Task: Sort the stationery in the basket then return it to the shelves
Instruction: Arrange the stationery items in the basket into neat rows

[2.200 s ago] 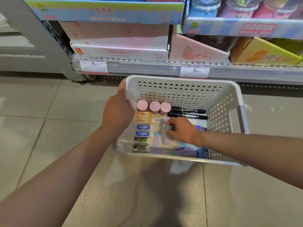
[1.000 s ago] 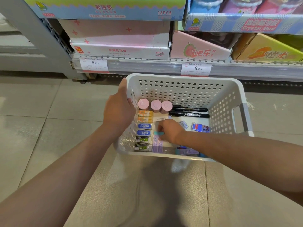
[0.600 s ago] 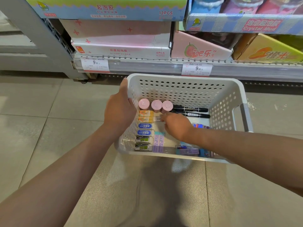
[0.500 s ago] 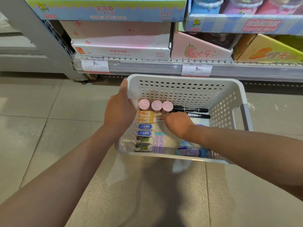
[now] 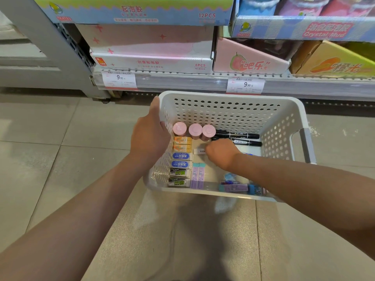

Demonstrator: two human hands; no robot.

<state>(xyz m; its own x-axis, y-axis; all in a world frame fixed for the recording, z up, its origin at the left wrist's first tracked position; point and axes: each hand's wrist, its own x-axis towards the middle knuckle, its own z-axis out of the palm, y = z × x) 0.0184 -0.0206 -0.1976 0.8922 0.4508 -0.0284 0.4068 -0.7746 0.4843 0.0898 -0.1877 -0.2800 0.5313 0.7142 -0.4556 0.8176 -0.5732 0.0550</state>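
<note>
On the tiled floor [image 5: 60, 159], the left hand [image 5: 150, 136] grips the white perforated plastic basket [image 5: 227, 110]; the right hand [image 5: 220, 153], fingers curled, perhaps pinches a small white eraser [image 5: 198, 151].

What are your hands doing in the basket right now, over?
Left hand grips basket rim. Right hand down inside by small white eraser; grip hidden. Erasers lined up left, loose pieces still unsorted. Nothing blocking.
</note>
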